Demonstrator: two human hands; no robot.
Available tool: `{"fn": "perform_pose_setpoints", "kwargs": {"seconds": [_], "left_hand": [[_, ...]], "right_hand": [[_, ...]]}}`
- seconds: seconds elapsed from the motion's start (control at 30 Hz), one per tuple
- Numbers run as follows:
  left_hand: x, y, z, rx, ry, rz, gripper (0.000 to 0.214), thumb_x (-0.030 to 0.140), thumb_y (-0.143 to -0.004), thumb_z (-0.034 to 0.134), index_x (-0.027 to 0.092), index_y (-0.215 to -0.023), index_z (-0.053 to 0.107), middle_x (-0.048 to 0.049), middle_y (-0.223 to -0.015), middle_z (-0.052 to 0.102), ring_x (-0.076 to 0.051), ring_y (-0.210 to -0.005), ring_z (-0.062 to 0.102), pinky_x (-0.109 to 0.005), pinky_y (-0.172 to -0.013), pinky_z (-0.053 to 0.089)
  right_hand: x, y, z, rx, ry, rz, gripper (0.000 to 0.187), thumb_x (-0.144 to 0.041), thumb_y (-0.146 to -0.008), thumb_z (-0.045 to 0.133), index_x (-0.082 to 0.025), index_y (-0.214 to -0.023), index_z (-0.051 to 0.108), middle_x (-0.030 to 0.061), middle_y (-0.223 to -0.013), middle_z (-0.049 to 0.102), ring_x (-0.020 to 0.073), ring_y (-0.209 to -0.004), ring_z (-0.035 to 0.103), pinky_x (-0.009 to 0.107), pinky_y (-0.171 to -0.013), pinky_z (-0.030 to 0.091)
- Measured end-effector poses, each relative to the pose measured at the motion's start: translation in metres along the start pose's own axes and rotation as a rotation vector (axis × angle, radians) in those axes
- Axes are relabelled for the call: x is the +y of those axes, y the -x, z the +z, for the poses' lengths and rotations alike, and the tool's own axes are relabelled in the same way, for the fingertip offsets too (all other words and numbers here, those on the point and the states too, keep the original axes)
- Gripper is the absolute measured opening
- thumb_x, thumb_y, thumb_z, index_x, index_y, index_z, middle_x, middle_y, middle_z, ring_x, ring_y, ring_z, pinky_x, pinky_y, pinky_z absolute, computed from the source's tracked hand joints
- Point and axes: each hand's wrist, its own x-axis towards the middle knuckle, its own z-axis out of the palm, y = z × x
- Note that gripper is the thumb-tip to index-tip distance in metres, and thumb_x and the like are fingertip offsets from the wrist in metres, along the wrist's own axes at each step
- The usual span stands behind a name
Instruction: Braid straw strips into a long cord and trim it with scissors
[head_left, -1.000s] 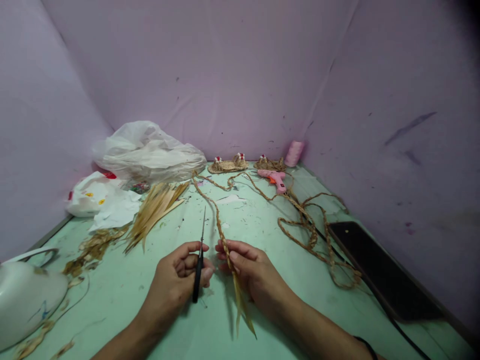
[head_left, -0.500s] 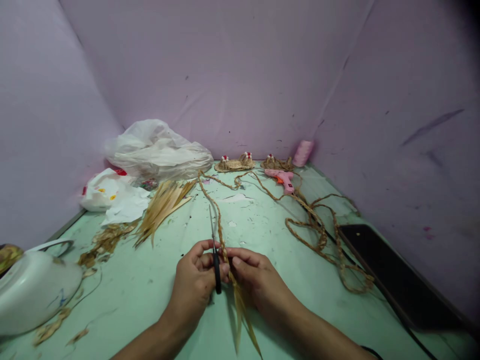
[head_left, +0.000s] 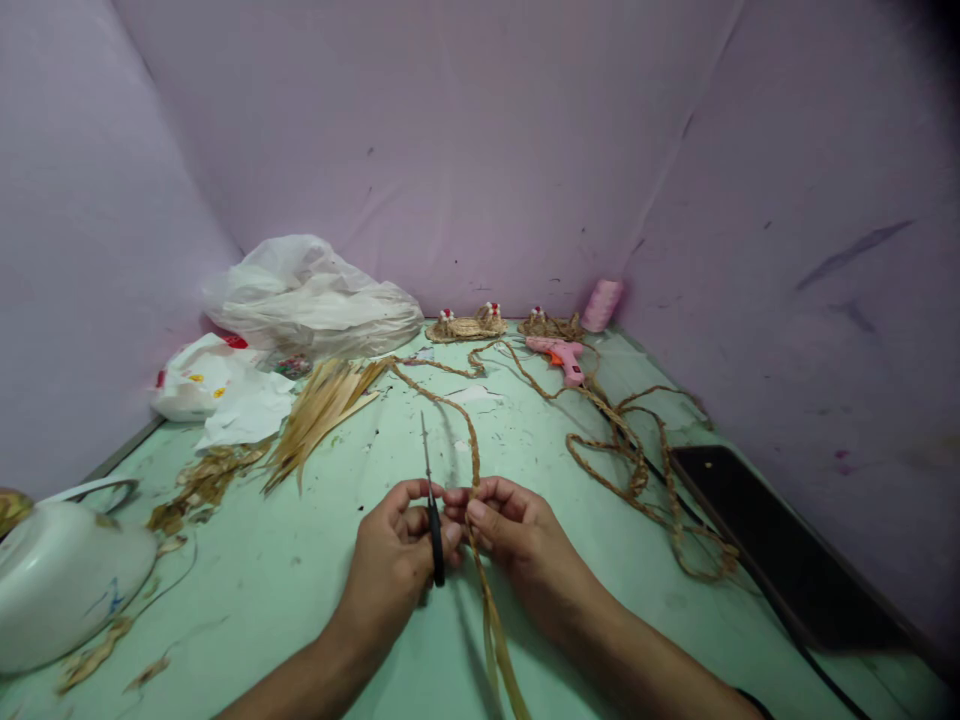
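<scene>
My left hand (head_left: 396, 553) is closed round black-handled scissors (head_left: 430, 500), whose closed blades point away from me. Touching it on the right, my right hand (head_left: 517, 538) pinches a braided straw cord (head_left: 472, 445) where the braid ends. Loose flat strands (head_left: 499, 640) hang from that pinch toward me. The braid runs away over the green table (head_left: 300, 560) toward the back wall.
A bundle of straw strips (head_left: 322, 408) and plastic bags (head_left: 307, 300) lie at the back left. A white bowl (head_left: 60, 580) sits at the left edge. A pink glue gun (head_left: 559, 354), small woven pieces (head_left: 469, 325), a pink spool (head_left: 602, 303) and a coiled braid (head_left: 637, 460) lie behind; a black phone (head_left: 780, 540) lies right.
Both hands came together and stay touching. The braid beyond my fingers has lifted and bowed to the right. The view shifted slightly.
</scene>
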Motion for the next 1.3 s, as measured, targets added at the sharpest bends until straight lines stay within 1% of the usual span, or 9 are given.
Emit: {"fn": "perform_pose_setpoints", "kwargs": {"seconds": [0.1, 0.17, 0.27, 0.4, 0.5, 0.6, 0.83, 1.03, 1.3], "left_hand": [[0.004, -0.005, -0.009, 0.066, -0.039, 0.048, 0.047, 0.037, -0.061, 0.066, 0.017, -0.097, 0.041, 0.0026, -0.055, 0.056, -0.009, -0.044, 0.048, -0.017, -0.039, 0.033], [0.007, -0.007, -0.018, 0.042, -0.114, 0.101, 0.044, 0.039, -0.065, 0.062, 0.017, -0.097, 0.043, 0.0016, -0.059, 0.057, -0.01, -0.048, 0.051, -0.019, -0.043, 0.036], [0.012, -0.007, -0.033, -0.031, -0.452, 0.251, 0.035, 0.036, -0.068, 0.058, 0.017, -0.095, 0.048, 0.0015, -0.063, 0.056, -0.011, -0.053, 0.052, -0.021, -0.048, 0.039], [0.015, -0.004, -0.048, -0.099, -1.002, 0.586, 0.034, 0.024, -0.069, 0.051, 0.02, -0.103, 0.05, -0.001, -0.079, 0.06, -0.014, -0.068, 0.055, -0.024, -0.062, 0.043], [0.017, -0.004, -0.053, -0.108, -1.258, 0.831, 0.046, 0.02, -0.067, 0.047, 0.02, -0.113, 0.048, -0.0058, -0.095, 0.06, -0.019, -0.083, 0.056, -0.031, -0.073, 0.043], [0.018, -0.004, -0.053, -0.092, -1.42, 0.932, 0.051, 0.023, -0.068, 0.046, 0.019, -0.119, 0.045, -0.0086, -0.097, 0.057, -0.022, -0.084, 0.054, -0.034, -0.071, 0.043], [0.014, -0.002, -0.053, -0.137, -1.52, 0.899, 0.055, 0.021, -0.07, 0.045, 0.019, -0.125, 0.041, -0.008, -0.092, 0.056, -0.02, -0.077, 0.054, -0.032, -0.066, 0.043], [0.012, -0.003, -0.054, -0.188, -1.514, 0.894, 0.058, 0.017, -0.068, 0.044, 0.02, -0.126, 0.04, -0.0056, -0.082, 0.058, -0.018, -0.068, 0.055, -0.029, -0.059, 0.042], [0.011, 0.0, -0.056, -0.305, -1.304, 0.692, 0.06, 0.008, -0.067, 0.04, 0.024, -0.126, 0.042, -0.0041, -0.083, 0.064, -0.016, -0.068, 0.059, -0.025, -0.062, 0.043]], "right_hand": [[-0.002, -0.002, -0.001, 0.077, 0.125, 0.009, 0.032, -0.027, -0.05, 0.077, -0.014, -0.066, 0.053, -0.0031, -0.05, 0.056, 0.0085, -0.043, 0.051, 0.023, -0.047, 0.044], [-0.003, -0.003, -0.002, 0.133, 0.146, 0.047, 0.036, -0.028, -0.045, 0.079, -0.013, -0.068, 0.055, -0.0042, -0.047, 0.055, 0.0072, -0.038, 0.048, 0.024, -0.045, 0.045], [-0.003, -0.006, -0.004, 0.2, 0.121, 0.043, 0.037, -0.027, -0.041, 0.079, -0.011, -0.068, 0.06, -0.002, -0.051, 0.059, 0.007, -0.039, 0.049, 0.025, -0.047, 0.047], [-0.006, -0.005, -0.003, 0.164, 0.082, 0.039, 0.033, -0.023, -0.04, 0.079, -0.011, -0.067, 0.065, -0.0004, -0.058, 0.063, 0.0077, -0.043, 0.052, 0.026, -0.052, 0.049], [-0.011, -0.003, -0.001, 0.123, 0.061, 0.056, 0.031, -0.021, -0.041, 0.078, -0.012, -0.068, 0.067, -0.0033, -0.052, 0.06, 0.0073, -0.044, 0.051, 0.025, -0.05, 0.049], [-0.014, -0.002, 0.001, 0.116, 0.08, 0.067, 0.03, -0.019, -0.04, 0.078, -0.012, -0.067, 0.067, -0.0033, -0.047, 0.058, 0.0073, -0.043, 0.05, 0.022, -0.045, 0.045], [-0.016, 0.0, 0.002, 0.167, 0.239, 0.044, 0.026, -0.016, -0.041, 0.076, -0.011, -0.065, 0.066, -0.0025, -0.041, 0.058, 0.0034, -0.033, 0.04, 0.018, -0.036, 0.029], [-0.017, 0.002, 0.004, 0.143, 0.259, 0.067, 0.02, -0.017, -0.045, 0.072, -0.013, -0.064, 0.066, -0.0036, -0.04, 0.055, 0.0041, -0.032, 0.037, 0.019, -0.035, 0.025], [-0.021, 0.004, 0.006, 0.107, 0.288, 0.048, 0.012, -0.019, -0.049, 0.069, -0.013, -0.057, 0.063, -0.0039, -0.04, 0.053, 0.0038, -0.032, 0.036, 0.02, -0.036, 0.024]]}}
